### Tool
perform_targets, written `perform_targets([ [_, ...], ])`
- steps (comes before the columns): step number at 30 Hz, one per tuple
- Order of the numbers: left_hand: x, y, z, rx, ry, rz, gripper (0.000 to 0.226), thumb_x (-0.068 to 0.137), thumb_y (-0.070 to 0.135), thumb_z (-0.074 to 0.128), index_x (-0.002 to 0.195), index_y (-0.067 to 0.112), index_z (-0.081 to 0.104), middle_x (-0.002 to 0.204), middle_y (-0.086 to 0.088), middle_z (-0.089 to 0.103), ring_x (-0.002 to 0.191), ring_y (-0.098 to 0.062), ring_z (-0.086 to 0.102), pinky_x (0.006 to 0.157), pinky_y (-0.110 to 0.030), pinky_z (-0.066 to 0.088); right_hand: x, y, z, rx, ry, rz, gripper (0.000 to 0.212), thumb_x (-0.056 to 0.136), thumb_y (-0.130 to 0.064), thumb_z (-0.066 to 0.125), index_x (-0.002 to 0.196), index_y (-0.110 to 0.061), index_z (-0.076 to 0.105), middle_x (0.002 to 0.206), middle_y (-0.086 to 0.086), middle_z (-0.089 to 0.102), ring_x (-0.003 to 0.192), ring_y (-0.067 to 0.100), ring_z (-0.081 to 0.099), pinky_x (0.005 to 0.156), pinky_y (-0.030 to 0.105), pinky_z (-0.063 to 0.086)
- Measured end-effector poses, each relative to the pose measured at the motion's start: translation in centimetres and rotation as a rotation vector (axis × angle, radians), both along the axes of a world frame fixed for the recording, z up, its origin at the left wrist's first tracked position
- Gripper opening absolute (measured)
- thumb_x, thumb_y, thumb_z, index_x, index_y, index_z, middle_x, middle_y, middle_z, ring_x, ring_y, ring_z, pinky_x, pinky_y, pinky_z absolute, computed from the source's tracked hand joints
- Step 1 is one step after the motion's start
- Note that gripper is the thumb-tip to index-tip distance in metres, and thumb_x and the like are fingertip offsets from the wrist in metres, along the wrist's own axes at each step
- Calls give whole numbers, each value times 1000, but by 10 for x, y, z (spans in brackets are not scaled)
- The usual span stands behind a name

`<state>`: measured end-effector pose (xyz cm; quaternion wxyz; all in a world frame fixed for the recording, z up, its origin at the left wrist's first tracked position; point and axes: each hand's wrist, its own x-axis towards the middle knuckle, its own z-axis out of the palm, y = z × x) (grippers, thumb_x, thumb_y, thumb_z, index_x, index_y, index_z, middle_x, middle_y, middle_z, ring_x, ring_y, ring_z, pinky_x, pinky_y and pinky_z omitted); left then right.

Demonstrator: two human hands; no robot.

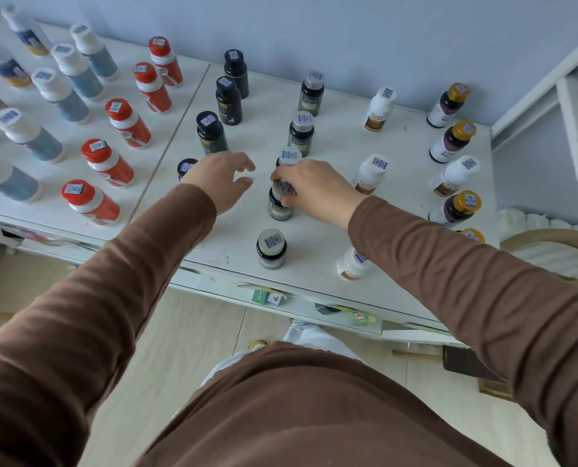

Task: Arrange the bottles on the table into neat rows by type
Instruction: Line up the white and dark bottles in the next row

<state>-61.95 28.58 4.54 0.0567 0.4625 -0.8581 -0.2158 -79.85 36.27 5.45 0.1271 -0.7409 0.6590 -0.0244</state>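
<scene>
Right fingers (282, 183) grasp a half-hidden silver-capped bottle (280, 208); left fingers (243, 170) spread, released.

bottles (302, 133) in rows on table (334, 227) | wall (348, 38) behind | floor (186, 338) below

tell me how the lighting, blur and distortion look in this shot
Head view: soft, even daylight with faint shadows and no glare on the white table; wide-angle bending leans the red-capped bottles outward; the silver-capped bottle under the right hand looks slightly smeared.
</scene>
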Motion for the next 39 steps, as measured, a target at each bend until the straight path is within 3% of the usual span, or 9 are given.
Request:
perform_targets([
  [11, -13, -3, 7, -37, -32, -57, 27, 92, 28, 53, 118, 22, 60, 116, -3, 63, 108, -25, 57, 95, -39, 46, -7, 10, 1, 62, -96, 10, 47, 86, -24, 65, 132, -22, 53, 120, 7, 63, 108, 27, 58, 80, 32, 41],
  [18, -60, -14, 27, -50, 8, -134, 26, 92, 29, 52, 117, 25, 60, 115, -1, 62, 109, -23, 56, 95, -38, 44, -87, 16, 39, -34, -338, -302, 30, 86, -31, 69, 115, -28, 64, 103, -9, 65, 85, 9, 62, 79, 26, 47],
  [26, -162, -41, 35, -33, 39, -189, 29, 92, 31, 52, 120, 27, 58, 121, 3, 60, 112, -21, 55, 95, -33, 42, -196, -5, 36, -155, -260, -508, 26, 88, -26, 63, 114, -21, 66, 106, -3, 66, 95, 15, 61, 86, 31, 47],
  [32, -228, -71, 19, -3, -37, -220, 32, 93, 30, 50, 123, 22, 56, 125, 0, 61, 114, -22, 56, 95, -30, 41, -237, -52, 19, -146, -135, -429, 33, 92, -18, 58, 125, -18, 58, 119, 7, 59, 109, 25, 56, 88, 36, 43],
  [39, -274, -106, -17, 49, -177, -195, 33, 92, 32, 49, 123, 21, 54, 128, -3, 60, 118, -26, 54, 100, -35, 41, -255, -97, -7, -16, -60, -294, 49, 91, -10, 54, 137, -26, 49, 131, 7, 49, 117, 29, 46, 95, 43, 42],
])
